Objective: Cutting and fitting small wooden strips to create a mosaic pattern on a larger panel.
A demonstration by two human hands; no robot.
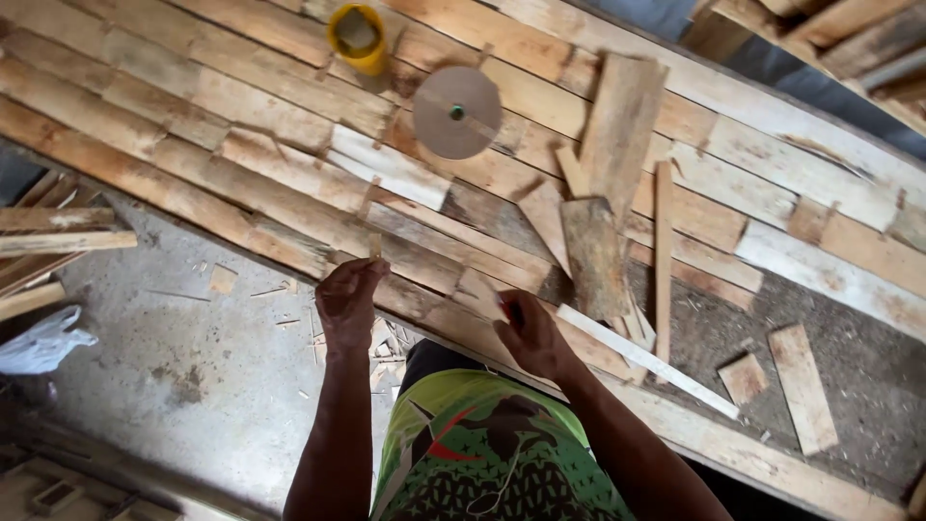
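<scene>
Clearly the left hand point(347, 297) is pinched shut on a small wooden peg point(374, 247), fingertips closed round its lower end so that the pale sliver stands upright against the near edge of the plank workbench point(241, 183). The right hand point(529, 333), further along that same edge, is curled closed around a slim red-tipped tool point(503, 306), likely a pencil or small blade, though too little shows to tell which. The peg is thin and split-grained, and as I judge it, it could snap or slip from so light a pinch if pressed sideways; a blade worked this close to the other hand could also nick a finger. The bench is made of rough, weathered boards, brown and grey, with gaps and splintered ends that could catch skin. Toward the far side of the bench lies a flat round cardboard-coloured disc point(457, 111) with a green centre, and beyond it a yellow tape roll point(358, 37). Right of the right hand a dark bark-edged offcut point(593, 256) and a pale narrow strip point(644, 359) lie loose, apt to slide. Below the bench edge, chips litter the concrete floor point(164, 347), with a white plastic bag point(43, 340) well off to the left.
</scene>
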